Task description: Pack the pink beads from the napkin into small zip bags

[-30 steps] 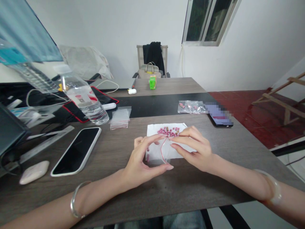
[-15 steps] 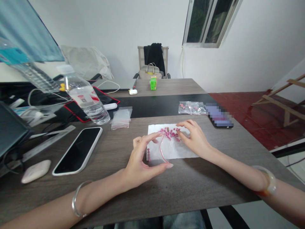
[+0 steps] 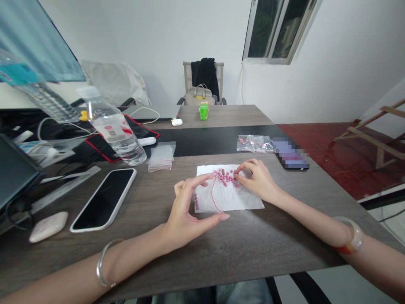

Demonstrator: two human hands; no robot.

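My left hand (image 3: 186, 207) has its thumb and forefinger spread wide, with a thin red cord (image 3: 212, 194) running between their tips. Its other fingers are curled. To the right, my right hand (image 3: 257, 179) pinches thumb and forefinger together at the edge of a pile of small pink beads (image 3: 225, 178). The fingertips appear to hold a bead, mostly hidden by them. The pile lies on a white paper sheet (image 3: 230, 202), with a small brownish piece (image 3: 223, 172) among the beads. Several darker pink beads (image 3: 196, 202) form a short row at the sheet's left edge.
A white-cased phone (image 3: 104, 200), small clear bags (image 3: 161, 157) and a water bottle (image 3: 115, 131) stand or lie left. A clear bag with pink pieces (image 3: 254, 143) and a dark phone (image 3: 289, 154) lie at right. A green box (image 3: 203, 111) stands further back.
My right thumb and forefinger have closed together at the beads. My left hand has shifted slightly left, and the red cord with it.
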